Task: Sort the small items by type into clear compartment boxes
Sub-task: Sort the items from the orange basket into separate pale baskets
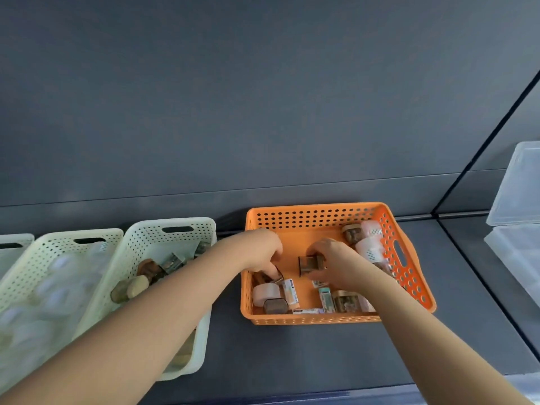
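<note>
An orange perforated basket (315,219) holds mixed small items: pale pink tape rolls (264,293), small brown jars (352,233), little printed boxes (290,290) and dark tinted clear cases (274,306). My right hand (336,263) is inside the basket and grips one dark tinted case (306,266) between thumb and fingers. My left hand (260,252) reaches over the basket's left wall, fingers curled down onto a small dark item (277,276) by the wall; the item is mostly hidden.
Cream perforated baskets sit to the left: the nearest (175,226) holds wooden pieces and jars, the one beside it (58,244) holds blurred white items. Clear plastic compartment boxes (520,194) are stacked at the right edge. A dark grey wall rises behind the shelf.
</note>
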